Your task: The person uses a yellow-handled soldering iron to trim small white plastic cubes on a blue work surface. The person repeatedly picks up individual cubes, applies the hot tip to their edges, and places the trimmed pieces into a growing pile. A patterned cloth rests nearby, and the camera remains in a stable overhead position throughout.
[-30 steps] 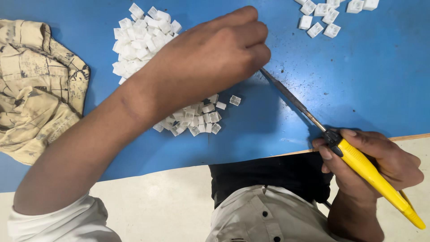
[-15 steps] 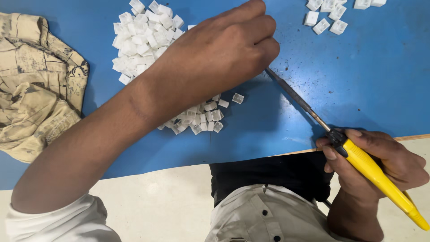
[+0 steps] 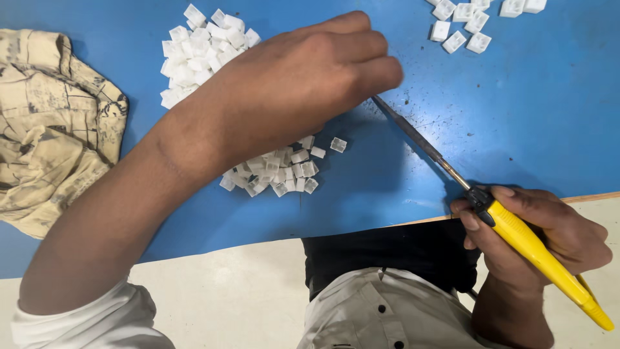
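1. The soldering iron (image 3: 491,210), with its thin dark metal shaft and smooth yellow plastic handle, slants over the blue table (image 3: 516,116); its tip ends under the left hand's fingertips.
2. The right hand (image 3: 542,239) is clenched around the handle at the table's near edge.
3. The left hand (image 3: 303,84) hovers curled over the table; whether it pinches anything, I cannot tell.
4. Small white square plastic pieces form a heap (image 3: 278,169) under that wrist, a bigger pile (image 3: 197,55) beyond, and a loose cluster (image 3: 468,26) at the far right.
5. A crumpled beige printed cloth (image 3: 55,129) lies at the left.
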